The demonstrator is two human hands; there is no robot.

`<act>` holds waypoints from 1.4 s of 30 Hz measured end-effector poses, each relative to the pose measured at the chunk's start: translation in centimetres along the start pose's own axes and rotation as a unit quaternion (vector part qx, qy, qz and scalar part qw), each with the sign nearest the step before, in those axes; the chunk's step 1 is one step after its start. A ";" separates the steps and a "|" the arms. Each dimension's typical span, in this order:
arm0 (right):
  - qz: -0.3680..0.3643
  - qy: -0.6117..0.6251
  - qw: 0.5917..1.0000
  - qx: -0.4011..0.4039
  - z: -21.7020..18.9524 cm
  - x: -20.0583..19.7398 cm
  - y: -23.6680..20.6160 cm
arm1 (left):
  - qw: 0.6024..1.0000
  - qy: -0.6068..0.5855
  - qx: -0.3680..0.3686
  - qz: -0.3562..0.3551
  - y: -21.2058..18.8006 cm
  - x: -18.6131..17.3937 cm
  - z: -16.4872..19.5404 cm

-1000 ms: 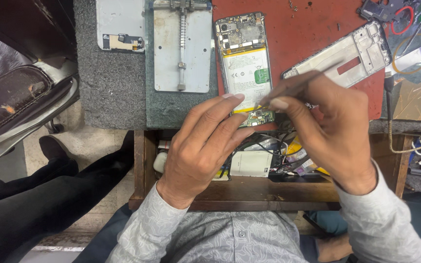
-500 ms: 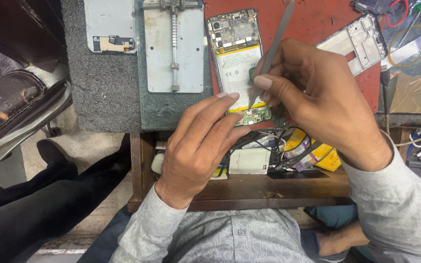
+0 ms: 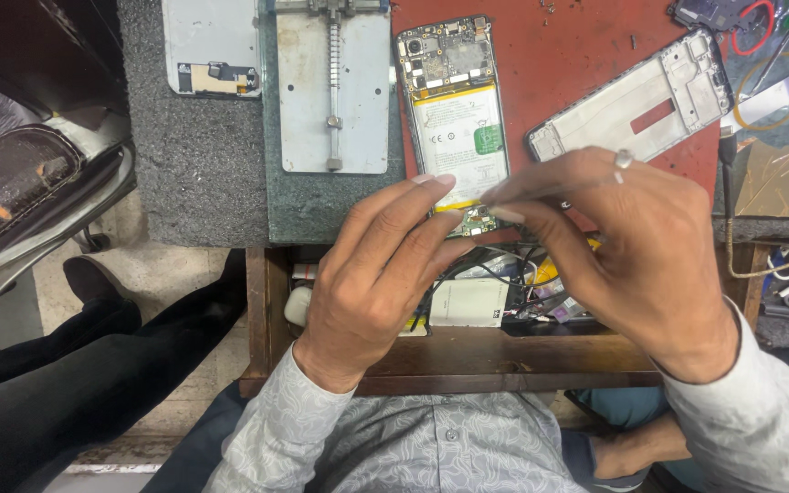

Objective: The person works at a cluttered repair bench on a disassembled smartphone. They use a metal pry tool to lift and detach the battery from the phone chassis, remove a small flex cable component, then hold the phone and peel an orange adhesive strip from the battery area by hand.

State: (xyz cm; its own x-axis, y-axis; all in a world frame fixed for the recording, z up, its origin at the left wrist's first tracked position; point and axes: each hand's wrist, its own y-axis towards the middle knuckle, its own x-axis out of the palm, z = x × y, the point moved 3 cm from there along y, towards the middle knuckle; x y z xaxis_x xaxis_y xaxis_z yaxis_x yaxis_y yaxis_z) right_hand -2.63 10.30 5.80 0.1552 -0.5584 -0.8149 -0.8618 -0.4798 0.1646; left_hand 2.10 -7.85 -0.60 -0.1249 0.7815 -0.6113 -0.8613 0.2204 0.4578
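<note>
One grey stone-like bench top (image 3: pixel 203 183) was recorded, and on it one red work mat (image 3: pixel 586 55). Below its front edge one open wooden drawer (image 3: pixel 504 351) was seen, filled with tangled cables and small parts too jumbled to be counted.

One grey metal clamping plate (image 3: pixel 333 87) was laid flat just left of the mat. One pale back cover (image 3: pixel 211 46) was placed further left, well apart from the mat.

One opened phone (image 3: pixel 454 105) — circuit board at the far end, one white battery in the middle — was laid lengthwise on the mat's left part. One empty silver phone frame (image 3: pixel 636 100) was set aslant to its right, apart from it.

Two hands were counted. The left hand (image 3: pixel 376 274) was held with fingers extended and close together, the tips laid at the phone's near end. The right hand (image 3: pixel 636 246) was closed in a pinch on one thin metal tool (image 3: pixel 550 189), held almost level above the same end — whether its tip touched the board could not be told.
</note>
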 end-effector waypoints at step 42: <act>-0.178 0.171 0.942 0.229 2.7 0.7 4.7 | 1.000 0.011 0.006 0.005 -0.1 0.5 0.1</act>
State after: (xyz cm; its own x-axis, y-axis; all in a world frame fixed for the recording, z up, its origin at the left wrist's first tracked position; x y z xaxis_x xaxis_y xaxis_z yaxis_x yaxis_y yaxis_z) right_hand -7.94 9.51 4.51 0.5519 -0.6409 -0.5335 -0.8319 -0.3795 -0.4048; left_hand 2.15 -7.42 -0.88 -0.1449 0.7710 -0.6202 -0.8535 0.2197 0.4726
